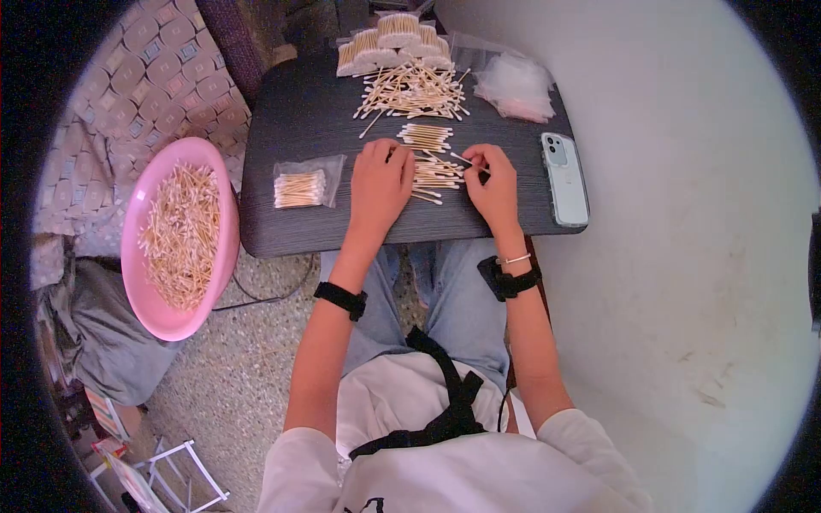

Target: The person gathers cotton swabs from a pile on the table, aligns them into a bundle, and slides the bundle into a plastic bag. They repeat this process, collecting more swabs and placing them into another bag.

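A loose pile of cotton swabs (436,173) lies on the dark table between my two hands. My left hand (379,184) rests at the pile's left ends, fingers bent and close together; what they hold, if anything, is hidden. My right hand (493,188) is at the right ends, thumb and fingers pinched on a cotton swab (460,158) that points up and left. Just beyond is a neat row of swabs (425,137). Farther back spreads a larger loose heap of swabs (413,89).
A filled clear bag of swabs (299,185) lies left of my left hand. Packed swab bags (398,32) are stacked at the back, with clear plastic bags (516,85) to their right. A phone (565,179) lies at the right edge. A pink tub (224,248) full of swabs stands left.
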Available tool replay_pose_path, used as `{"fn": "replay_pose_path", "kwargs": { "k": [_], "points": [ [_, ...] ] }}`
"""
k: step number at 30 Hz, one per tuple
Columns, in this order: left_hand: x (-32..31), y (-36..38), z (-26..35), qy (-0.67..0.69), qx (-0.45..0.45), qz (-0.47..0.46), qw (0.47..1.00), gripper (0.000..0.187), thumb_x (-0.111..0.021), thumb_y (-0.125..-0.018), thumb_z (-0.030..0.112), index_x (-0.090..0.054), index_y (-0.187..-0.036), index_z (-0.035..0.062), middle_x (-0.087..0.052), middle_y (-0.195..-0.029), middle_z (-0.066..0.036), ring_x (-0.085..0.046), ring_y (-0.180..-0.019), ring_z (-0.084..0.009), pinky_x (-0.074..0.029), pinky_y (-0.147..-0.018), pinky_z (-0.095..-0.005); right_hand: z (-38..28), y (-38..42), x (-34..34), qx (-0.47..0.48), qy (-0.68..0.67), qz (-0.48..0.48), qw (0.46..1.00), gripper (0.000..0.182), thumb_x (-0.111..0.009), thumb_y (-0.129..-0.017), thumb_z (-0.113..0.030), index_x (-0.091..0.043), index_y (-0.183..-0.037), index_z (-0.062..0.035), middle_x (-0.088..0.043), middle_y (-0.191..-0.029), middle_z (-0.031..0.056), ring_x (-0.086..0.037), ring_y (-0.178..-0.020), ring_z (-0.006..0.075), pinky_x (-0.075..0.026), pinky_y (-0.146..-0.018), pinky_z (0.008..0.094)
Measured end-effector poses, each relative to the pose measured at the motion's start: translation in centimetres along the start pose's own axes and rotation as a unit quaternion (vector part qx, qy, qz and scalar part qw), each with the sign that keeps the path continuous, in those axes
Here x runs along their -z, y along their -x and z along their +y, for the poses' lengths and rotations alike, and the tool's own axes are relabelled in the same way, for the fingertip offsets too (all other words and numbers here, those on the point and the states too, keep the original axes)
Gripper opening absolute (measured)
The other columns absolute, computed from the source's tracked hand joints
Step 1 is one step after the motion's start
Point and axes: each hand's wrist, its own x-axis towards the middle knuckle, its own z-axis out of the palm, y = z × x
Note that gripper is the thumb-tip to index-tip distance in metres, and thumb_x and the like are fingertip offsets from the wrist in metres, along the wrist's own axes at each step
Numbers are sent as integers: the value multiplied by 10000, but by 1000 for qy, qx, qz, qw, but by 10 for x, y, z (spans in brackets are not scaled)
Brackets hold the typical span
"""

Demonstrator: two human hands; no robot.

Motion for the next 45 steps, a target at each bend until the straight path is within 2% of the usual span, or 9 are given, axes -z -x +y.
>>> {"fn": "replay_pose_path", "kwargs": {
  "k": [6, 12, 18, 21, 24, 36, 39, 45],
  "points": [
    [-1, 1, -2, 1, -16, -21, 1000, 173, -607, -890, 153, -667, -991, 26, -610, -1039, -113, -572, -949, -302, -471, -824, -415, -5, -2, -2, 19, -10, 10, 1000, 167, -547, -859, 31, -599, -1013, -4, -581, -927, 140, -633, -854, 271, -519, -772, 342],
    [-1, 1, 0, -13, -20, -18, 1000, 186, -621, -877, 150, -676, -1015, 39, -608, -1030, -107, -571, -958, -296, -470, -831, -406, -9, -4, 0, 4, -22, -3, 1000, 155, -543, -880, 22, -604, -1020, -8, -576, -942, 138, -629, -835, 266, -516, -763, 342],
    [-3, 1, -2, 19, -3, -38, 999, 142, -655, -840, 123, -679, -958, 48, -588, -964, -103, -561, -927, -297, -467, -815, -407, -7, -3, -1, 10, -17, -7, 1000, 142, -544, -870, 19, -618, -987, -9, -583, -934, 135, -622, -836, 268, -515, -740, 336],
    [-1, 1, -4, 53, -7, -40, 998, 125, -664, -829, 123, -673, -930, 51, -587, -939, -95, -557, -910, -296, -462, -803, -406, -6, -4, 0, 39, 9, -18, 999, 150, -567, -865, 27, -636, -993, -10, -615, -952, 111, -626, -839, 233, -505, -742, 310],
    [-1, 0, -5, 59, -16, -48, 997, 114, -670, -821, 121, -669, -912, 53, -590, -921, -85, -556, -904, -291, -456, -798, -401, -6, -4, -2, 27, -17, -28, 999, 118, -599, -864, 1, -648, -970, -17, -628, -954, 101, -619, -851, 243, -501, -737, 313],
    [-1, 0, -4, 47, -27, -43, 998, 126, -660, -818, 119, -655, -929, 58, -590, -924, -79, -552, -921, -288, -447, -816, -399, -4, -5, -2, 104, 45, -41, 993, 170, -713, -790, -111, -717, -948, -49, -640, -892, 77, -571, -822, 221, -465, -729, 326],
    [-1, -1, -5, 47, -26, -46, 998, 130, -658, -821, 126, -655, -932, 59, -591, -931, -81, -552, -931, -293, -445, -820, -401, -3, -3, -2, 21, 33, -47, 998, 152, -686, -791, -130, -703, -918, -48, -622, -870, 91, -579, -856, 283, -461, -827, 380],
    [-2, 0, -5, 46, -19, -54, 997, 135, -657, -828, 141, -659, -935, 59, -595, -935, -80, -553, -942, -291, -443, -824, -405, -2, -3, -3, 5, 45, -49, 998, 118, -682, -789, -114, -684, -876, -34, -603, -841, 104, -571, -851, 290, -464, -775, 376]
  ]
}}
